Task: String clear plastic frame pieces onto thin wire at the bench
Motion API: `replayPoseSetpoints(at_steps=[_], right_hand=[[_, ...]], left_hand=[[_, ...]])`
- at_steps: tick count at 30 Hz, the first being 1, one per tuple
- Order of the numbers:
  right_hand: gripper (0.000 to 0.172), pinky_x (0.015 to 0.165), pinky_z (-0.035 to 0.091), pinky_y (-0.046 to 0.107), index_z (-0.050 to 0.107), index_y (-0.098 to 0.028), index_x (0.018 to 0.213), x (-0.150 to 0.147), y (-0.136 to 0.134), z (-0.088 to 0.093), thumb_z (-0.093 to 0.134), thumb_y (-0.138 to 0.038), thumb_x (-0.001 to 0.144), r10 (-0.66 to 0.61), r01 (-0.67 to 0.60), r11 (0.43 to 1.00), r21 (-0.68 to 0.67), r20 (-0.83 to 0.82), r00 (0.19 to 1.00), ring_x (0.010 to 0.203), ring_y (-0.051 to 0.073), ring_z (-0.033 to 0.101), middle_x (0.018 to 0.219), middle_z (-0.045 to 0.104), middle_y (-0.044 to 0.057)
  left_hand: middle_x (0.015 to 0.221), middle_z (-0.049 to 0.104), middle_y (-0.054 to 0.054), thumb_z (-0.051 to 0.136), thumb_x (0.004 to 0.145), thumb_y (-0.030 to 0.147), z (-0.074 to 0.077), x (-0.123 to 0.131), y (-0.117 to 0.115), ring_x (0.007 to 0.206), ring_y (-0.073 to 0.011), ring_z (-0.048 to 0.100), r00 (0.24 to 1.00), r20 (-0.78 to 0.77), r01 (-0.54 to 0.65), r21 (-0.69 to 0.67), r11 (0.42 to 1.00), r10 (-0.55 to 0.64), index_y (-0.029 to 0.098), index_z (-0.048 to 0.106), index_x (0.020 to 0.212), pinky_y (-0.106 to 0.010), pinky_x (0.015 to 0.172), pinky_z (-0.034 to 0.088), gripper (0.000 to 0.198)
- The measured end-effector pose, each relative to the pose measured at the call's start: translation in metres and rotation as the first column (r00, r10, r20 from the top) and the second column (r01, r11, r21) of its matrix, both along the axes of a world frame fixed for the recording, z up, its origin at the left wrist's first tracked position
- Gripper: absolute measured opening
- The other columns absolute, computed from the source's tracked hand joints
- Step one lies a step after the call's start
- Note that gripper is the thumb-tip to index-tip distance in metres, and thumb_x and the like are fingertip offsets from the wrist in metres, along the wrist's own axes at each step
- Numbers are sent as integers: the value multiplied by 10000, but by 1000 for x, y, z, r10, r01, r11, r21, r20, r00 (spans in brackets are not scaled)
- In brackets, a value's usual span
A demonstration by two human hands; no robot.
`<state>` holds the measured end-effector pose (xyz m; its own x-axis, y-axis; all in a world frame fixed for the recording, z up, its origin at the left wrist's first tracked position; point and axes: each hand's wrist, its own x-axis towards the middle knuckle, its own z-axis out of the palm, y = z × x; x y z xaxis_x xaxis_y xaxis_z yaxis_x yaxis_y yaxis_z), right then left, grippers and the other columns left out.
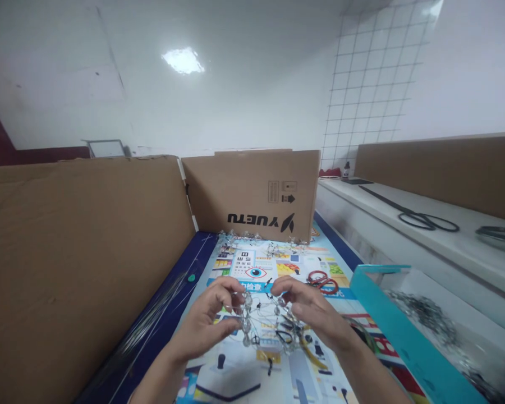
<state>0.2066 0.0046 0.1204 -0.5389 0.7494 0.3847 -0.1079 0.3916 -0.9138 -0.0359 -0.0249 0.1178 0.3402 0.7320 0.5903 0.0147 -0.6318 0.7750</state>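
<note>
A piece of clear beads strung on thin wire [247,321] is spread between my hands above the printed mat. My left hand [208,317] pinches its left side, thumb below and fingers above. At its right side, my right hand [317,314] has thumb and fingers closed around more beads, partly hiding them. Just under the right hand lie pliers with yellow handles [313,356], half covered by the beadwork. Red-handled scissors [323,281] rest on the mat beyond my right hand.
Several clear beadwork pieces [273,248] lie along the mat's far end before an upright cardboard panel [252,185]. Another cardboard wall [79,252] stands left. A turquoise box [408,331] with beaded pieces sits right. Long black scissors [421,217] lie on a white ledge [467,247].
</note>
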Motion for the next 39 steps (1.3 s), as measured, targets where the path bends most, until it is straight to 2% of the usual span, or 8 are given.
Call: replayPoseSetpoints(at_steps=[4, 8, 15, 23, 28, 34, 39], right_hand=[[330, 742, 373, 307, 606, -191, 888, -3, 1, -5, 505, -484, 775, -1, -3, 997, -83, -42, 999, 840, 199, 478, 900, 551, 53], [361, 729, 365, 303, 621, -176, 866, -10, 0, -11, 491, -502, 782, 62, -74, 987, -143, -86, 994, 820, 196, 481, 869, 560, 61], [382, 736, 371, 311, 656, -180, 876, -18, -1, -17, 431, -485, 836, 128, -139, 985, -107, -104, 986, 804, 183, 497, 867, 574, 60], [387, 808, 351, 322, 690, -194, 850, -15, 0, -14, 441, -489, 825, 174, -176, 981, -77, -30, 984, 904, 209, 486, 891, 554, 56], [385, 806, 349, 327, 694, -179, 806, -18, 1, -17, 468, -492, 807, 208, -212, 971, -109, -54, 977, 867, 205, 476, 846, 547, 57], [363, 793, 348, 328, 653, -159, 679, -24, 0, -23, 479, -447, 815, 210, -228, 960, -160, -124, 970, 840, 198, 481, 807, 543, 62], [392, 752, 339, 326, 516, -170, 500, -29, -1, -25, 507, -421, 800, 181, -208, 959, -192, -149, 972, 796, 193, 477, 744, 524, 49]], left_hand=[[1037, 491, -50, 673, 709, 147, -7, -1, 6, 885, -164, 514, 992, 106, 74, -89, 993, -65, 195, 465, 747, -293, 768, 441, 217], [1021, 508, -47, 709, 673, 168, -12, -4, 13, 868, -165, 518, 980, 167, 127, -113, 985, -108, 188, 476, 725, -288, 745, 442, 239], [999, 527, -53, 725, 656, 185, -12, -9, 18, 819, -153, 520, 976, 146, 180, -132, 975, -160, 176, 498, 705, -287, 725, 438, 232], [998, 538, -50, 723, 658, 174, -11, -9, 17, 827, -156, 524, 979, 137, 170, -149, 974, -150, 175, 502, 692, -284, 728, 434, 223], [1015, 527, -52, 711, 665, 143, -13, -10, 18, 849, -158, 520, 970, 149, 214, -144, 966, -193, 172, 508, 708, -283, 745, 428, 209], [1008, 524, -51, 723, 657, 156, -13, -11, 20, 842, -155, 520, 960, 171, 246, -123, 961, -224, 169, 515, 720, -280, 747, 428, 218], [1018, 515, -43, 708, 669, 123, -12, -10, 18, 839, -143, 518, 959, 151, 262, -145, 954, -240, 175, 518, 738, -265, 735, 430, 208]])
